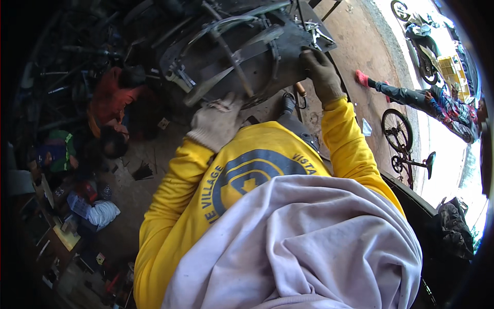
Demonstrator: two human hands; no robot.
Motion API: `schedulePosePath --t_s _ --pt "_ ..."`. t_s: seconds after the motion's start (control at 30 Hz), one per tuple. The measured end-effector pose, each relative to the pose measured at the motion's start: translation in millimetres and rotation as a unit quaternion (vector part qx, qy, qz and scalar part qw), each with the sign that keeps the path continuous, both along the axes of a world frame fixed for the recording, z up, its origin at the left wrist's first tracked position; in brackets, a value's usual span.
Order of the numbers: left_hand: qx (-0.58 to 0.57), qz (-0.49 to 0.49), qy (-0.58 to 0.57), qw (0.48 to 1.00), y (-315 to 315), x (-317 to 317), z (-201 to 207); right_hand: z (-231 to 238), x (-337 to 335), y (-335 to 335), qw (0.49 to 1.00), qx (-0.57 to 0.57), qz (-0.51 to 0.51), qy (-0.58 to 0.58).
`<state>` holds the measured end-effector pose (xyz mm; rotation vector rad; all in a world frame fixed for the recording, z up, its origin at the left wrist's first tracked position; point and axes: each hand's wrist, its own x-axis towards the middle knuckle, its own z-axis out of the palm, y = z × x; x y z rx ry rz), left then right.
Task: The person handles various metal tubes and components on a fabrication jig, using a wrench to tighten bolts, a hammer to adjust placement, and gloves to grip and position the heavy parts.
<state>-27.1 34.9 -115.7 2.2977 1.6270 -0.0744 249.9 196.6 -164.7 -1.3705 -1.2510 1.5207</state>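
Note:
A metal frame of curved rods and crossing flat bars lies on a dark worktable ahead of me. At its near left side is my left hand, in a beige knit glove. Its fingers are bent at the frame's lower edge and look closed on it, though their tips are hidden. My right hand, in a darker brownish glove, sits at the table's right edge, fingers curled. What it grips, if anything, does not show. A wooden-handled tool is just below and left of this hand.
Metal pieces lie at the table's far right corner. A person in red crouches left; another in green is beyond. Right are a seated person, a bicycle and a yellow crate. Clutter fills the lower left.

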Motion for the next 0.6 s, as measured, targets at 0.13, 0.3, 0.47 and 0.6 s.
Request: schedulePosePath --t_s 0.13,0.3,0.47,0.6 --pt "0.059 0.083 -0.128 0.987 -10 11 5 -37 78 20 0.971 -0.048 -0.229 0.049" --pt "-0.045 0.178 -0.158 0.97 11 57 61 -132 175 20 0.969 -0.204 -0.138 -0.035" --pt "-0.024 0.218 -0.147 0.965 60 139 56 -209 219 30 0.928 -0.358 -0.036 -0.095" --pt "-0.108 0.303 0.101 0.941 66 172 19 -220 211 103 0.914 -0.282 0.122 -0.264"
